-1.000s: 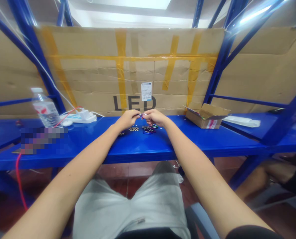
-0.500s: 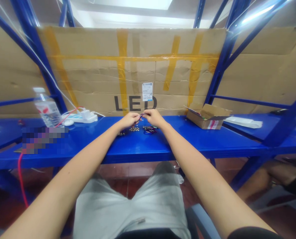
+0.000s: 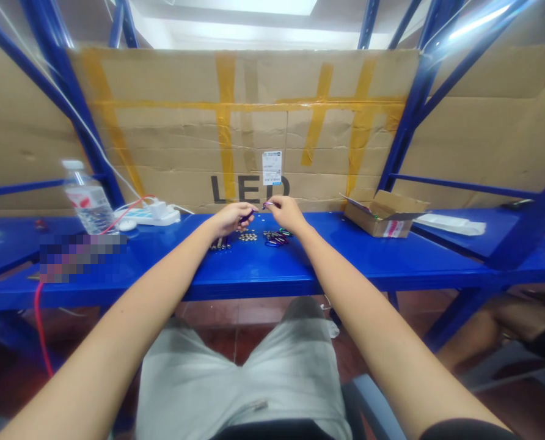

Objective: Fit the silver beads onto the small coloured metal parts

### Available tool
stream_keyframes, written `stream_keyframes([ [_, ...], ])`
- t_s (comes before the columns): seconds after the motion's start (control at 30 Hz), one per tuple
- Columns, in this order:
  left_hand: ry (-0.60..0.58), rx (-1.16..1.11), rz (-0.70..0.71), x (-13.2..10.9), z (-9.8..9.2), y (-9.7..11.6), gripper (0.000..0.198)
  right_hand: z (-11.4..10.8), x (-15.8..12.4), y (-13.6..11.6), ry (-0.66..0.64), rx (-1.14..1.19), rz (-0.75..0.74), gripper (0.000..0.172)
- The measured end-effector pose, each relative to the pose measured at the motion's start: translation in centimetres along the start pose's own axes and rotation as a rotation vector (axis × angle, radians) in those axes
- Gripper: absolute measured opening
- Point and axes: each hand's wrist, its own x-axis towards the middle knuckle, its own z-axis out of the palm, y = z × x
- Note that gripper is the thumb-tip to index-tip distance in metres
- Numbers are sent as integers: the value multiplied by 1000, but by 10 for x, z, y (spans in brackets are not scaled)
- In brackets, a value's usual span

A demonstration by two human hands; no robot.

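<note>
Pinching a dark purple piece (image 3: 246,216), the left hand (image 3: 232,220) hovers above the blue table (image 3: 258,269), its fingers curled around the piece. Just apart from it, at three o'clock, the right hand (image 3: 285,212) has its fingers pressed together on a small shiny piece (image 3: 267,206), which points toward nine o'clock; its exact form is too small to tell. Taking the gap between the hands as the dial's centre, a cluster of small metallic parts (image 3: 248,236) lies near six o'clock, a heap of coloured clips (image 3: 277,239) at five, and a row of dark cylinders (image 3: 222,243) at eight, partly behind the left forearm. Farther out, an open cardboard box (image 3: 381,217) sits at three o'clock; a white power strip (image 3: 151,215) and, beyond it, a water bottle (image 3: 88,203) stand toward nine. At twelve rises a taped cardboard panel (image 3: 263,131) printed "LED".
</note>
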Motion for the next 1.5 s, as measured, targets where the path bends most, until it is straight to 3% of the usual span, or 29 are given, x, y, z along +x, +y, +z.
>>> stream_keyframes([
  [0.1,146,175,-18,6,-15,-8,15,-1,0,0,-13,-31,57,21],
  [0.2,339,498,-16,10,-34,-19,17,-2,-1,-1,-43,-48,70,23],
  [0.27,394,703,29,10,-47,-25,14,-2,-1,-1,-66,-50,69,23],
  [0.37,321,1032,46,10,-63,-28,15,-2,-1,-1,-85,-48,75,23],
  [0.47,194,1187,56,10,-70,-27,17,-2,-1,0,-87,-45,73,23],
  [0.67,63,1275,118,17,-64,-26,21,-1,-1,1,-92,-29,71,23],
  [0.93,102,1495,71,14,-62,-20,32,0,-1,3,-103,-28,66,23],
  [1.13,94,1528,-54,6,-68,-13,18,-1,0,2,-106,-29,63,22],
  [1.37,327,1463,-65,6,-82,-19,23,-3,-2,-1,-114,-20,60,23],
  [1.5,328,1334,-36,8,-81,-25,22,-3,-2,-2,-124,-23,66,23],
])
